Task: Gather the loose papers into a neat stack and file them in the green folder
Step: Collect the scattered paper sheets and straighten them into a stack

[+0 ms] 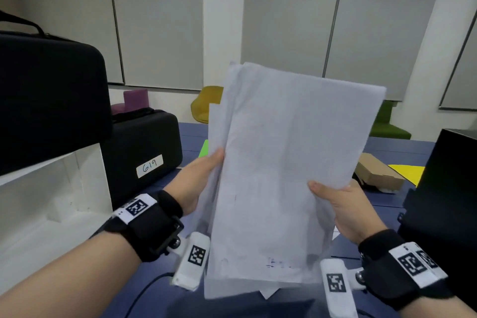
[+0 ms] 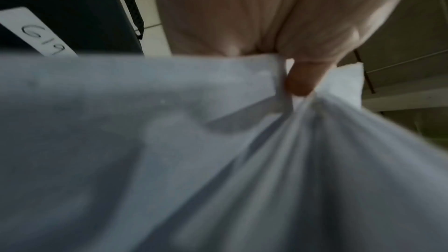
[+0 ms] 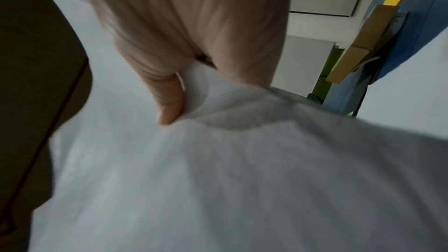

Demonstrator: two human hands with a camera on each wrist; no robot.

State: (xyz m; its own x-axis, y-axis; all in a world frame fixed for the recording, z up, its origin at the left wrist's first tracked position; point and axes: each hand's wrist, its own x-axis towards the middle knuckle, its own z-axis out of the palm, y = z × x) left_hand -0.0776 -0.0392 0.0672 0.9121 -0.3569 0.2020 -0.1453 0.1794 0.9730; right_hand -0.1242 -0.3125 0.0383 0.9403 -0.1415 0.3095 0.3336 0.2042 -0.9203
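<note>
A loose stack of white papers (image 1: pixel 278 175) is held upright above the blue table (image 1: pixel 397 196), its sheets uneven at the top and bottom edges. My left hand (image 1: pixel 204 175) grips its left edge, thumb in front. My right hand (image 1: pixel 340 206) grips the right edge, thumb (image 1: pixel 320 186) on the front sheet. In the left wrist view the thumb (image 2: pixel 303 79) pinches crumpled papers (image 2: pixel 169 141). In the right wrist view a thumb (image 3: pixel 169 99) presses the papers (image 3: pixel 218 179). A sliver of the green folder (image 1: pixel 204 148) shows on the table behind the stack's left edge.
Two black cases (image 1: pixel 46 100) (image 1: pixel 144 152) and a white box (image 1: pixel 46 204) stand at the left. A cardboard box (image 1: pixel 376 173) and a yellow sheet (image 1: pixel 410 171) lie at the right, beside a black box (image 1: pixel 446 188). A cable (image 1: pixel 144 289) runs along the near table edge.
</note>
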